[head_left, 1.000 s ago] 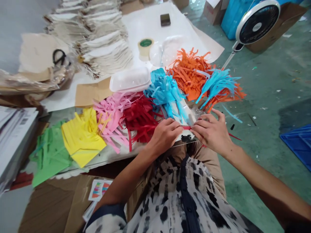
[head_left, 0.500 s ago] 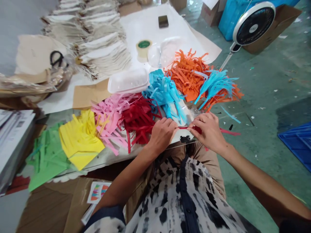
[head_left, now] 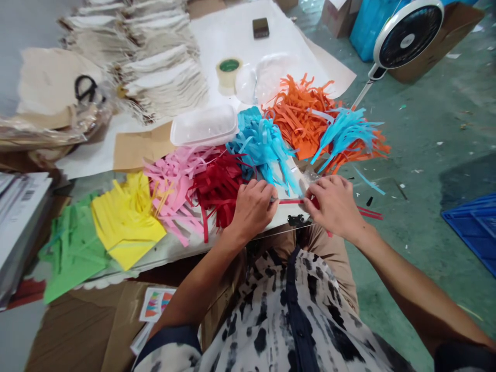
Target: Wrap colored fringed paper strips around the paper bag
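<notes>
My left hand (head_left: 251, 208) and my right hand (head_left: 334, 205) are both closed on a thin red paper strip (head_left: 291, 201), stretched between them at the table's near edge. More of the red strip sticks out past my right hand (head_left: 370, 213). Just behind my left hand lies a pile of red fringed paper (head_left: 219, 183). A blue fringed pile (head_left: 263, 146) lies behind the strip, with a clear plastic sheet (head_left: 306, 181) under it.
Pink (head_left: 176, 181), yellow (head_left: 126, 219), green (head_left: 67, 248) and orange (head_left: 302, 111) fringed paper piles cover the table. A white plastic tray (head_left: 204, 125), tape roll (head_left: 228, 70), scissors (head_left: 86, 88) and stacked cloth bundles (head_left: 155, 62) lie farther back. A fan (head_left: 408, 33) stands right; a blue crate (head_left: 473, 227) is on the floor.
My hands have drawn apart a little, pulling the red strip out straight between them. My right hand's fingers, spread a second ago, have closed on the strip.
</notes>
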